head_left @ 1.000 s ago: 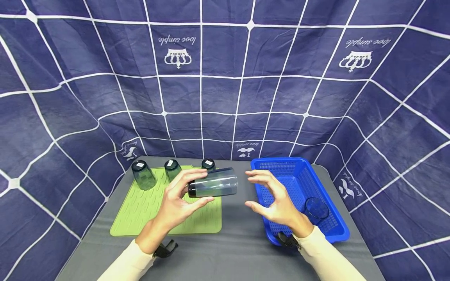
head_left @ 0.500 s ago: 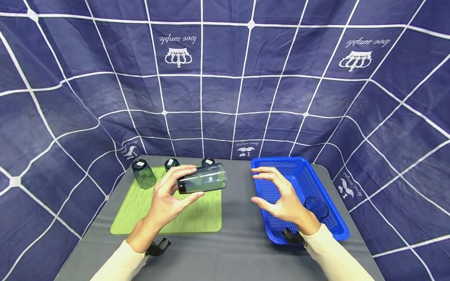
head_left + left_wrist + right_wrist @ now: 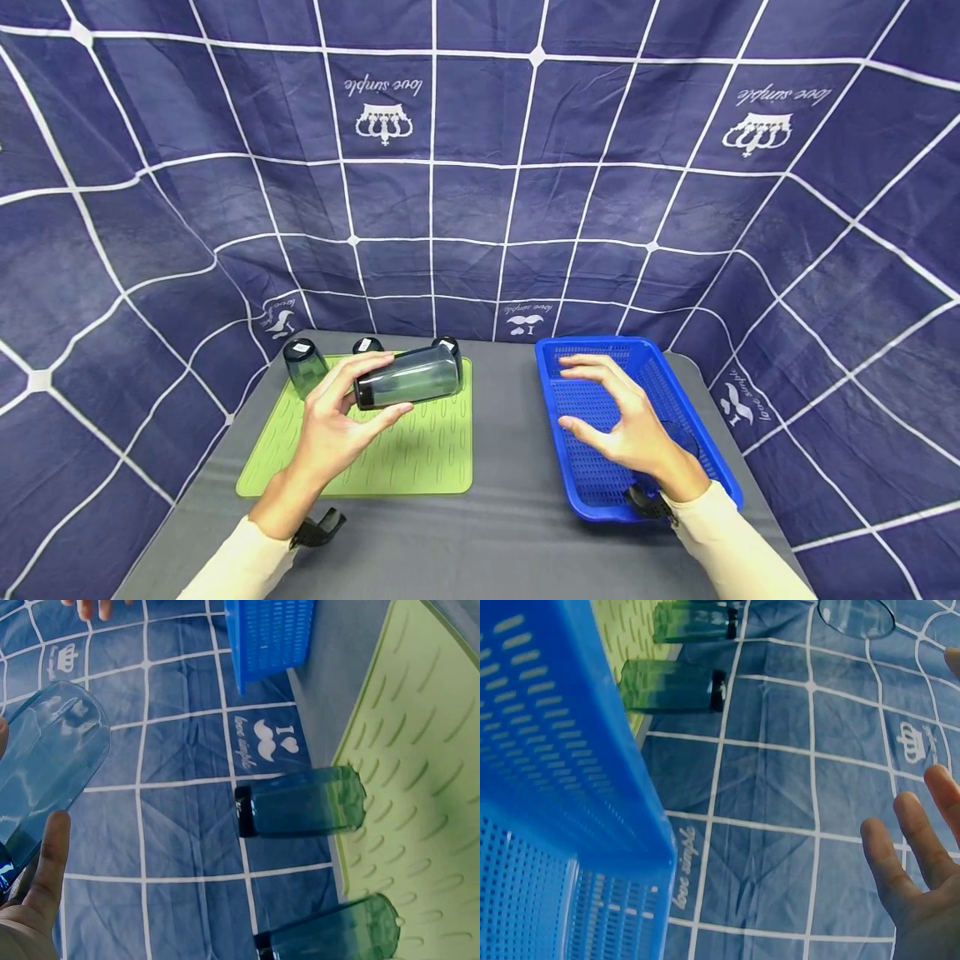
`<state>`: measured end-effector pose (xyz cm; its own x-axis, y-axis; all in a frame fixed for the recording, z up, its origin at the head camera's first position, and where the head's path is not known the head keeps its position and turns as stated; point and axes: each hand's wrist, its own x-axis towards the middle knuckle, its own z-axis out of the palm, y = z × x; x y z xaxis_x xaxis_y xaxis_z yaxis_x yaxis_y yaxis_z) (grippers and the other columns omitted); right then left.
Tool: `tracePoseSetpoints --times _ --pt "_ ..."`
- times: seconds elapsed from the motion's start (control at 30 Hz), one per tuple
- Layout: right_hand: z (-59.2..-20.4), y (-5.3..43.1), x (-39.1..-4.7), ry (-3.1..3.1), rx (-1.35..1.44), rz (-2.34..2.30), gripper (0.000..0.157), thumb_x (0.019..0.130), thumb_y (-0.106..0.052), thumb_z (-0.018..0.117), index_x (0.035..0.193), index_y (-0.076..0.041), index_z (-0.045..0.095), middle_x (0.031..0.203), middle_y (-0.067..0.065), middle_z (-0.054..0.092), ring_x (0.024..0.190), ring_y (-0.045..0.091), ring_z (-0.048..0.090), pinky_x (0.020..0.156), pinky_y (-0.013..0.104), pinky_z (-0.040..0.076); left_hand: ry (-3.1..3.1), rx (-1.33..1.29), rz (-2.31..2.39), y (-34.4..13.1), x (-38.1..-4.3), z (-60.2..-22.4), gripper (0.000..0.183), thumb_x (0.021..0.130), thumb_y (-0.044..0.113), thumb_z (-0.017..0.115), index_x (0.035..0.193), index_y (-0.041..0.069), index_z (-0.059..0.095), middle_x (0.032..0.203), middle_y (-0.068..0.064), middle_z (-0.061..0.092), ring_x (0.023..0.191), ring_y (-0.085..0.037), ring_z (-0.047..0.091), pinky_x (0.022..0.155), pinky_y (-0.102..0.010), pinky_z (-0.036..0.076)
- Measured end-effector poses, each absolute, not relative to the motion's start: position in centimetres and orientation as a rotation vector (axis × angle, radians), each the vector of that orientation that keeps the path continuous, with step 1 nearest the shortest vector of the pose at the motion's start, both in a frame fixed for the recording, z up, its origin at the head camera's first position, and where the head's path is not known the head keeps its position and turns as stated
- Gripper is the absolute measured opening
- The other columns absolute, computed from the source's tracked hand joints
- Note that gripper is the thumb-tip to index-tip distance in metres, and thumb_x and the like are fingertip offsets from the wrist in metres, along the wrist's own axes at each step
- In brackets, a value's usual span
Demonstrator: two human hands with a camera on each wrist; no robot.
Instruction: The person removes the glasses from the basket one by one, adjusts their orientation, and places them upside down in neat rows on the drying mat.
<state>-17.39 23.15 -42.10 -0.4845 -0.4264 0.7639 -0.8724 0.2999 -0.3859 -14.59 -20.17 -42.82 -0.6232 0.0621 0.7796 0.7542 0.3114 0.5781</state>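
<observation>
My left hand (image 3: 330,433) grips a tinted, clear-walled drinking glass (image 3: 412,379) near its dark base. The glass lies almost sideways in the air over the green mat (image 3: 405,462), its mouth pointing right. In the left wrist view the held glass (image 3: 56,754) shows at the left edge, thumb or finger along its side. My right hand (image 3: 633,425) hovers above the blue basket (image 3: 561,450), fingers spread and slightly bent, holding nothing. Behind the right wrist, another glass in the basket shows only a faint bit of rim (image 3: 686,437).
Upside-down glasses stand along the mat's back: one at the left corner (image 3: 303,367), one in the middle (image 3: 367,345), one at the right (image 3: 447,344), the latter two partly hidden. Grey cloth (image 3: 510,467) lies between mat and basket. A blue checked curtain (image 3: 480,200) encloses the table.
My left hand has carried the glass leftward, farther over the mat. My right hand has drifted right, from the basket's left edge to over its inside, covering more of the glass there.
</observation>
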Motion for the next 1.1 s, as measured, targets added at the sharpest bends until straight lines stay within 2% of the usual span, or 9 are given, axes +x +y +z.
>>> tracePoseSetpoints --times 0.43,0.6,0.77,0.9,1.1 --pt "-42.4 26.0 -16.7 -2.132 1.06 1.031 0.073 0.077 -0.004 0.1 0.145 -0.012 0.076 0.151 0.012 0.075 0.146 0.027 0.068 0.13 0.019 0.043 -1.945 -0.616 -1.291 -22.1 -14.3 -43.5 0.082 0.067 -0.018 0.105 0.142 0.0 0.079 0.136 -0.021 0.078 0.132 -0.004 0.073 0.103 -0.015 0.064" --pt "-43.0 27.0 -16.6 -2.137 1.03 1.021 0.072 0.074 -0.002 0.1 0.142 -0.007 0.077 0.149 0.015 0.076 0.144 0.028 0.069 0.13 0.018 0.043 -1.95 -0.579 -1.273 -22.9 -14.1 -43.9 0.082 0.066 -0.019 0.105 0.141 0.0 0.078 0.135 -0.022 0.077 0.129 -0.003 0.074 0.102 -0.011 0.062" --pt "-43.3 27.9 -16.6 -2.148 1.003 1.011 0.075 0.071 0.0 0.102 0.142 -0.009 0.077 0.147 0.019 0.076 0.144 0.026 0.068 0.13 0.017 0.042 -1.985 -0.528 -1.241 -23.8 -14.1 -44.2 0.081 0.068 -0.015 0.106 0.143 0.001 0.078 0.138 -0.021 0.079 0.125 0.0 0.075 0.098 -0.009 0.062" --pt "-43.2 28.6 -16.6 -2.174 0.984 0.999 0.074 0.074 -0.001 0.101 0.144 -0.008 0.077 0.147 0.022 0.075 0.147 0.023 0.066 0.131 0.018 0.041 -2.019 -0.48 -1.228 -24.5 -14.3 -44.3 0.081 0.07 -0.012 0.108 0.144 0.004 0.078 0.139 -0.018 0.08 0.122 0.001 0.075 0.096 -0.008 0.062" --pt "-43.3 29.6 -16.6 -2.24 0.943 0.97 0.071 0.078 -0.005 0.101 0.145 -0.012 0.077 0.15 0.017 0.074 0.151 0.016 0.063 0.131 0.017 0.04 -2.046 -0.395 -1.225 -25.4 -14.5 -44.8 0.08 0.07 -0.012 0.108 0.142 0.003 0.077 0.136 -0.017 0.081 0.117 0.004 0.075 0.096 -0.008 0.062"
